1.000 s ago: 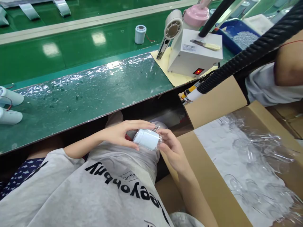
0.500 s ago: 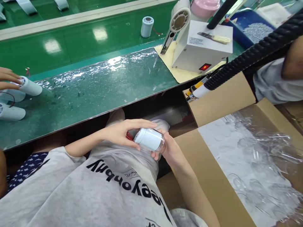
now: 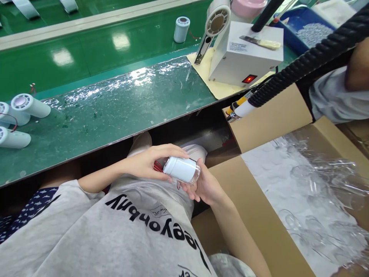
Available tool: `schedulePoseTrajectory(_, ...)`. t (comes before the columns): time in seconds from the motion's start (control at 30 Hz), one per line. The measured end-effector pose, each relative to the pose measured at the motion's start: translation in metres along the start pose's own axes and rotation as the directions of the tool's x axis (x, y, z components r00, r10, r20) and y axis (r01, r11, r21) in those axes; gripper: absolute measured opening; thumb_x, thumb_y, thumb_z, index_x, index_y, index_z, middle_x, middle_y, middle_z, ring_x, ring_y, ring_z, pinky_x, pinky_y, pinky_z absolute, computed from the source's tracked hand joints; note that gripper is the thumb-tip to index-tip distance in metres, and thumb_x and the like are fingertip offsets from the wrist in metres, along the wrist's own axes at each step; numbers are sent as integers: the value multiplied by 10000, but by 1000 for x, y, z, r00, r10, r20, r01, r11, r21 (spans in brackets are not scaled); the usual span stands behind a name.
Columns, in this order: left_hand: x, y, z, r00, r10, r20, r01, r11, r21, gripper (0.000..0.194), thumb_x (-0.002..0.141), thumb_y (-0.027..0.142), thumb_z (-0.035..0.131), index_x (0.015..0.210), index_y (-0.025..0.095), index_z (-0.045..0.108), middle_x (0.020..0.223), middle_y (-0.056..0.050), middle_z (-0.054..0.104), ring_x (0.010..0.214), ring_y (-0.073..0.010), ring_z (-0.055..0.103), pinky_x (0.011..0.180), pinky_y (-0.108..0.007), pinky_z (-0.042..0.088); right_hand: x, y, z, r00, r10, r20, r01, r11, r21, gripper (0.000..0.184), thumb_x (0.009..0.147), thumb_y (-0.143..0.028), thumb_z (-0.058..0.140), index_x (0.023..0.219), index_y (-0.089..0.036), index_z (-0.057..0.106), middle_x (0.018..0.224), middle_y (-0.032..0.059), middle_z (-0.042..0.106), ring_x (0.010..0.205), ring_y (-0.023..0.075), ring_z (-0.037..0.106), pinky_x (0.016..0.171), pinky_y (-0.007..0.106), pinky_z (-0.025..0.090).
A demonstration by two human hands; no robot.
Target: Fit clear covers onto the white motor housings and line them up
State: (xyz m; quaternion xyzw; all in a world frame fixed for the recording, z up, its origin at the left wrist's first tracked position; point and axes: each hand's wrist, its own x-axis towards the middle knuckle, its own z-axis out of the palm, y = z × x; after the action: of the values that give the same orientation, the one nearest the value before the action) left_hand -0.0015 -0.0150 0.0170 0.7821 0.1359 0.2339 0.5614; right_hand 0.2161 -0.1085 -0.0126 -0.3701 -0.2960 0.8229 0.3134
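While you sit at the green worktop (image 3: 123, 104), the pale blue cylinder (image 3: 181, 169) is between your two hands, above your lap, lying on its side with a slight tilt. Left hand (image 3: 155, 163): fingers spread along the far side, thumb on the near side, holding the cylinder toward its ridged end. Red wires (image 3: 158, 166) by that palm. Right hand (image 3: 205, 185): fingers loosely curled at the clear end (image 3: 197, 172) and below it; can't tell if they grip or just steady it.

To your left, similar cylinders (image 3: 15, 137) lie on the worktop, wires out. Beyond, an upright cylinder (image 3: 182, 30) stands on the green belt (image 3: 95, 50). Near it, a handheld fan (image 3: 217, 23) leans beside a white machine (image 3: 245, 57), red switch lit, scraper (image 3: 261, 42) on top, yellow sheet (image 3: 215, 86) beneath. Blue tray (image 3: 296, 25) of small pieces behind. Black ribbed hose (image 3: 308, 57) runs above the open carton (image 3: 253, 204) to your right; clear covers (image 3: 314, 181) on white sheeting inside. Another person's arm (image 3: 359, 69) at the right edge.
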Motion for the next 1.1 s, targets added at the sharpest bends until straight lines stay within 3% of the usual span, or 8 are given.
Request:
schedulePoseTrajectory(0.1, -1, 7, 1, 992, -118, -48, 117, 993, -36, 617, 827, 333, 812, 1408, 261, 616, 1370, -128, 653, 1242, -284, 644, 970, -369, 569, -2, 5, -6, 916, -382, -120, 331, 892, -310, 802, 847, -891, 452, 1161, -184, 662, 903, 102, 761, 662, 197, 740, 526, 271, 617)
schedulePoseTrajectory(0.23, -3, 12, 2, 968, -243, -54, 235, 963, -130, 653, 829, 380, 811, 1430, 239, 596, 1375, -133, 655, 1125, -252, 690, 829, -298, 589, -6, 7, -14, 558, -816, 153, 546, 222, -808, 745, 891, -471, 778, 1537, -357, 426, 1600, 110, 467, 1387, 318, 569, 1089, 509, 559)
schedulePoseTrajectory(0.3, -2, 12, 2, 959, -282, -26, 275, 950, -145, 694, 827, 401, 815, 1459, 243, 575, 1386, -131, 657, 1109, -247, 699, 828, -300, 589, -8, 5, -15, 488, -815, 313, 550, 8, -835, 690, 944, -222, 720, 1541, -409, 430, 1599, 68, 481, 1415, 293, 546, 1126, 517, 534)
schedulePoseTrajectory(0.37, -1, 10, 1, 960, -281, 9, 280, 952, -123, 765, 800, 398, 845, 1492, 266, 547, 1425, -122, 645, 1191, -268, 678, 912, -334, 582, -10, 4, -15, 529, -799, 285, 551, 68, -832, 638, 951, -209, 710, 1516, -398, 484, 1519, 66, 575, 1365, 277, 596, 1084, 463, 573)
schedulePoseTrajectory(0.57, -3, 6, 0, 967, -238, 85, 251, 948, -196, 793, 810, 294, 842, 1529, 315, 506, 1582, -105, 520, 1407, -295, 553, 1095, -380, 516, -15, 8, -14, 781, -620, -70, 465, 653, -598, 549, 919, -603, 684, 1390, -325, 637, 1284, 81, 733, 1104, 269, 738, 898, 391, 647)
schedulePoseTrajectory(0.77, -10, -7, 4, 912, -376, 160, 408, 815, -412, 870, 782, 247, 858, 1557, 278, 466, 1437, -132, 648, 1216, -267, 687, 1034, -383, 549, -21, 7, -10, 776, -623, -103, 389, 600, -699, 457, 838, -527, 810, 1247, -330, 754, 1369, 67, 705, 1199, 293, 701, 860, 359, 652)
schedulePoseTrajectory(0.97, -17, -21, 21, 853, -503, 138, 501, 717, -485, 715, 819, 331, 792, 1487, 276, 545, 1412, -107, 662, 1158, -240, 699, 911, -338, 586, -13, 11, 6, 862, -472, -183, 274, 738, -617, 554, 904, -630, 680, 1335, -282, 699, 1321, 77, 728, 1062, 267, 743, 902, 383, 626)
schedulePoseTrajectory(1.1, -12, -20, -29, 826, -557, -89, 533, 822, -199, 408, 798, 472, 791, 1174, 333, 719, 1106, 30, 772, 950, -193, 704, 739, -247, 569, -30, 7, -20, 822, -470, -320, 106, 679, -727, 562, 996, -590, 515, 1413, -235, 637, 1285, 96, 734, 1070, 252, 726, 997, 414, 564)
